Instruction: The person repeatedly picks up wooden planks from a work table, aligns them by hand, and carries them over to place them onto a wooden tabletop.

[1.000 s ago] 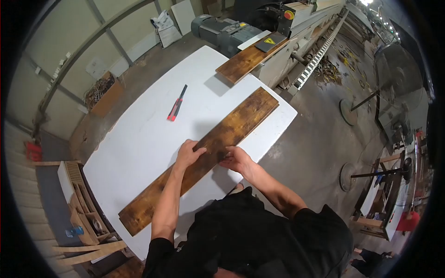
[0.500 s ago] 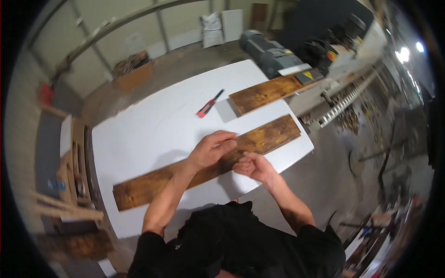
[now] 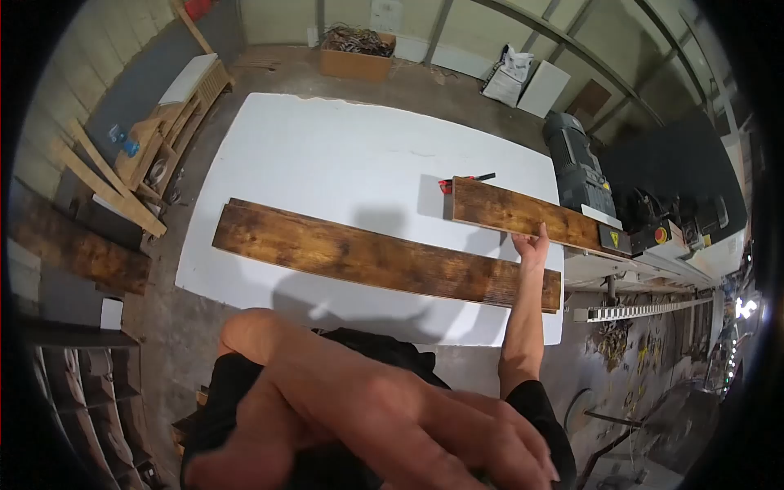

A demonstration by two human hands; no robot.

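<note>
A long brown wooden plank (image 3: 351, 249) lies flat across the white table (image 3: 318, 155). A second brown plank (image 3: 506, 208) juts from the machine over the table's right part, its free end above the tabletop. My right hand (image 3: 531, 247) grips that plank's near edge, thumb on top and fingers underneath. My left hand (image 3: 392, 408) looms large and slightly blurred in front of my body, close to the camera, fingers apart and nothing visible in it. A red and black cutter (image 3: 446, 186) lies partly hidden behind the jutting plank's end.
The machine's grey motor (image 3: 576, 159) and red stop button (image 3: 661, 235) stand at the right. Beyond the table are a cardboard box of scraps (image 3: 357, 64) and a white sack (image 3: 508, 75). A wooden shelf unit (image 3: 184, 118) stands at the left.
Both hands have left the plank on the table. My right hand has moved right to the machine's plank; my left hand has come back towards the camera. The view has turned left.
</note>
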